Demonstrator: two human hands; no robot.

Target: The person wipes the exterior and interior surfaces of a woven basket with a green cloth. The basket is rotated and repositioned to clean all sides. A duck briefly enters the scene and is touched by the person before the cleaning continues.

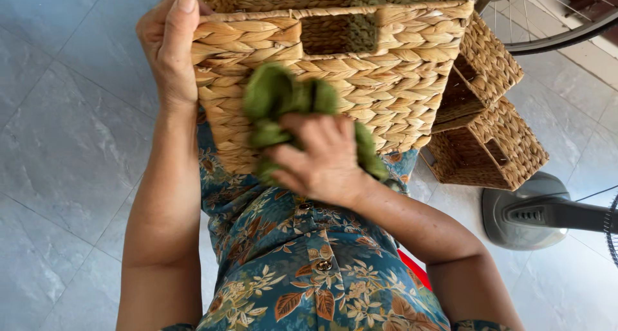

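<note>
Left hand [168, 45] wrapped around the left corner of a woven basket [386, 73], thumb up along the edge, holding it up against the person's lap. Right hand [322, 160] clenched on a green cloth [283, 96], pressing it flat to the basket's front wall below the handle cutout. Two smaller woven baskets [486, 119] lie on the grey tile floor [64, 144] just right of it. Fan base [531, 212] and bicycle wheel [553, 22] further right.
</note>
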